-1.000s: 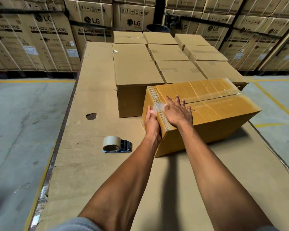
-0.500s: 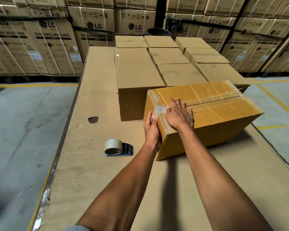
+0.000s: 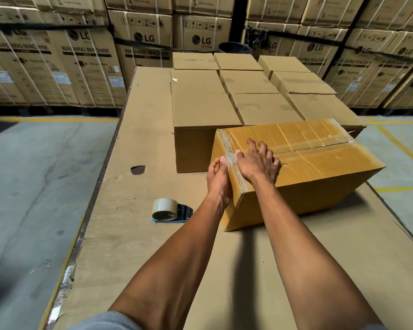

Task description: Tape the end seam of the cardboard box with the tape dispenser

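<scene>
Cardboard box (image 3: 320, 167) lies on the worktable (image 3: 134, 210), near the front-right of a group of plain closed cartons (image 3: 200, 103). Its long axis runs from near-left to far-right, at an angle to the table edge; the short end face points toward the person and a bit to the left. Material is yellow-brown corrugated board, rectangular shape, w/ clear glossy tape (image 3: 320, 148) along the centre seam of the top. The near top edge shows several layers of tape, a little wrinkled.

Left hand (image 3: 218, 179) is at the end face, fingers bent, thumb up at the top edge, touching a shiny tape piece (image 3: 231, 158) there. It holds no tool; whether it pinches the tape I cannot tell. Right hand (image 3: 258, 163) lies palm down on the box top, fingers spread and a bit curled, thumb on the same tape piece, gripping nothing.

Tape dispenser (image 3: 171, 210) lies on the table left of the box, apart from both hands: beige tape roll on a dark blue frame. Table surface is covered w/ flat brown cardboard, one dark hole (image 3: 138, 169) in it.
</scene>
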### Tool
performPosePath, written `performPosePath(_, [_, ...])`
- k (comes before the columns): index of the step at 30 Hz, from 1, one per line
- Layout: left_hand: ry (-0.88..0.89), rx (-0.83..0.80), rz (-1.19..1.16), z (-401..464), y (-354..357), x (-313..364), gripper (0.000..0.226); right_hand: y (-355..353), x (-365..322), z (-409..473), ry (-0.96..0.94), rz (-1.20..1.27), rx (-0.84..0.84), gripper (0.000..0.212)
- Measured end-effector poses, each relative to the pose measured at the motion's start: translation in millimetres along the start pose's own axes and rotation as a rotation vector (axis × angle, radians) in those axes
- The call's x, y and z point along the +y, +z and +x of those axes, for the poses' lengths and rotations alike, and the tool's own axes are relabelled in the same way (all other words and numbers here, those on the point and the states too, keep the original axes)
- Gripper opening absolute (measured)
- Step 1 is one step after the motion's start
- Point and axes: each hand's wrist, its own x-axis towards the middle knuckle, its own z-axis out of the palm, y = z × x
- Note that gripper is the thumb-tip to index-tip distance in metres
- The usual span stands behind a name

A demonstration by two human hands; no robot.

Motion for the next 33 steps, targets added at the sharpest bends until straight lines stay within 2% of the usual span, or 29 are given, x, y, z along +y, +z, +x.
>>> performPosePath(2, [0.01, 0.018, 0.014, -0.4, -2.7, -0.7, 0.037, 1.4, -1.7, -0.2, 0.005, -0.002, 0.011, 0.061])
performPosePath(6, [-0.006, 0.067, 0.113, -3.2, -8.4, 9.9, 0.035, -3.1, -2.7, -2.8, 0.022, 0.017, 0.034, 0.065])
performPosePath(9, [-0.02, 0.039, 0.249, -6.4, -17.9, 26.4, 0.035, -3.9, -1.7, -3.8, 0.02, 0.059, 0.088, 0.06])
performPosePath(12, [0.063, -0.029, 0.374, -9.7, -33.2, 38.4, 0.037, -6.1, -1.0, -8.4, -0.004, 0.159, 0.2, 0.046])
performPosePath(16, [0.197, -0.045, 0.54, -6.7, -59.7, 47.9, 0.041, -8.4, -14.8, -27.9, -0.187, 0.2, 0.346, 0.036])
performPosePath(22, [0.417, -0.007, 0.979, -0.4, -113.8, 66.5, 0.042, 16.6, -68.2, -62.6, -0.53, 0.28, 0.367, 0.03])
performPosePath(25, [0.46, -0.006, 1.204, 5.4, -144.3, 73.2, 0.045, 46.8, -87.4, -70.5, -0.557, 0.347, 0.278, 0.029])
performPosePath(29, [0.426, -0.038, 1.469, 15.9, -182.9, 74.3, 0.053, 103.3, -87.3, -66.9, -0.356, 0.378, -0.026, 0.037])
performPosePath(33, [0.361, -0.159, 1.768, 24.8, -207.6, 74.9, 0.065, 149.4, -72.5, -64.7, -0.198, 0.278, -0.249, 0.039])
